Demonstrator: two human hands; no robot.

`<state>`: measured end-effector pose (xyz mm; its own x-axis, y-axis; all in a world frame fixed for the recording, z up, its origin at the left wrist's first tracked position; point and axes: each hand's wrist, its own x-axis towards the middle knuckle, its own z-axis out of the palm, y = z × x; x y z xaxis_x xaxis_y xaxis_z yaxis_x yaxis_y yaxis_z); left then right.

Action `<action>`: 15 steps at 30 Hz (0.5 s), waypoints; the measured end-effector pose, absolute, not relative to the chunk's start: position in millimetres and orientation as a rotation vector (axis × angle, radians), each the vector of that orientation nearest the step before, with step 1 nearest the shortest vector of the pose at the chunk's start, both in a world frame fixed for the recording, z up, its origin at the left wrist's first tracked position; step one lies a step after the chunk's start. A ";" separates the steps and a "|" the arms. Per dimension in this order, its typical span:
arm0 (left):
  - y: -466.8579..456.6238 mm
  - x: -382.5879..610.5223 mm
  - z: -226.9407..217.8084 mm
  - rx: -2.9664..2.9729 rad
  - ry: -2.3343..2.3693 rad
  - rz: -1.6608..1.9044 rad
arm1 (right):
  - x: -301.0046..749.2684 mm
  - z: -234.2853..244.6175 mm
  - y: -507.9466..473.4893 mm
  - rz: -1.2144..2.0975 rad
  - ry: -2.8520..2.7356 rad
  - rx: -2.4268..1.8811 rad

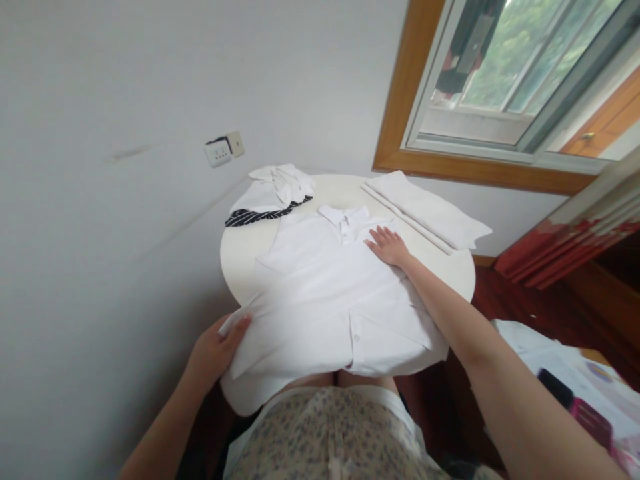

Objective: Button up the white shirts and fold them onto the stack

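Note:
A white collared shirt (315, 287) lies spread over the round white table, its collar toward the far side and its lower edge hanging over the near rim. At the table's left edge, my left hand (217, 350) is closed on the shirt's side, thumb on top and the other fingers hidden beneath the cloth. My right hand (387, 247) rests flat on the shirt near the collar, fingers stretched out and slightly apart. A buttoned cuff or placket shows near the front edge of the shirt.
The round table (233, 263) stands against the wall. At its back left lies a crumpled white garment (275, 187) on a black striped cloth (260, 217). Folded white cloth (425, 207) lies at the back right. A lower surface with papers (530, 347) stands at the right.

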<state>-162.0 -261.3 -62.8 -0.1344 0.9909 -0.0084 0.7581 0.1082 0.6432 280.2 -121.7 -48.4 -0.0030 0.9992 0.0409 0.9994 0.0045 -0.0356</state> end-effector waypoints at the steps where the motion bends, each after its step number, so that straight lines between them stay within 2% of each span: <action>1: -260.9 -164.6 -62.6 1.705 1.914 0.658 | 283.6 -47.5 -118.4 -0.007 -2.168 -2.197; 5: -261.6 -170.4 -45.7 1.836 2.082 0.453 | 276.3 -39.8 -111.9 -0.129 -2.052 -2.246; 8: -252.4 -156.7 -20.1 2.122 2.280 0.649 | 248.8 -36.3 -114.2 -0.216 -2.245 -1.985; 10: -235.0 -133.3 -6.3 2.407 2.004 0.866 | 228.9 -38.1 -116.7 -0.142 -2.421 -1.793; 11: -222.8 -117.6 -2.5 2.545 1.751 0.863 | 220.9 -40.1 -117.6 -0.095 -2.458 -1.753; 13: -192.8 -81.2 -2.5 2.713 1.323 0.772 | 210.9 -44.9 -118.4 -0.031 -2.466 -1.734; 15: -159.9 -44.3 -11.0 2.825 1.125 0.593 | 207.9 -49.3 -118.2 -0.032 -2.435 -1.727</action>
